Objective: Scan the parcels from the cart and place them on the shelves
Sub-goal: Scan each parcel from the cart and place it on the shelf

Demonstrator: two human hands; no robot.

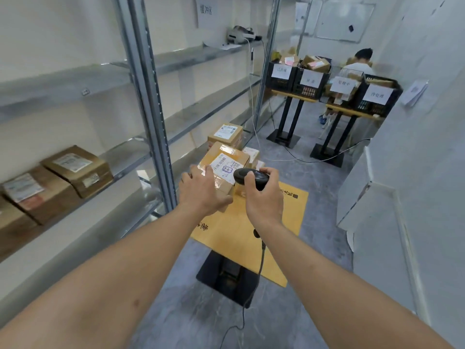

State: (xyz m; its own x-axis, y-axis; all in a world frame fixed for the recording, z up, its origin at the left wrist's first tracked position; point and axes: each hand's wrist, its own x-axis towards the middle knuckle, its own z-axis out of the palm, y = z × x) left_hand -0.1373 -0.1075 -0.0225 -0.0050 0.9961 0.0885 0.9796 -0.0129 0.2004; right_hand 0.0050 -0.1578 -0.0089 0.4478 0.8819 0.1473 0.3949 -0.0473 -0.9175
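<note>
Metal shelves (pixel 75 79) at left already carried parcels (pixel 75 170). Left hand (pixel 201 192), its grip curled round a labelled parcel (pixel 224 170) over the yellow worktop (pixel 226 233); right hand (pixel 264 197) clasped the scanner (pixel 247 176) just beside its label. Scanning step; shelving likely followed.

1. A headset (pixel 241 34) rests on an upper ledge, top centre of the frame.
2. Black crates (pixel 281 75) bearing paper labels line wooden stands at upper right.
3. A seated person (pixel 358 65) faces away behind them, beneath a whiteboard (pixel 342 20).
</note>
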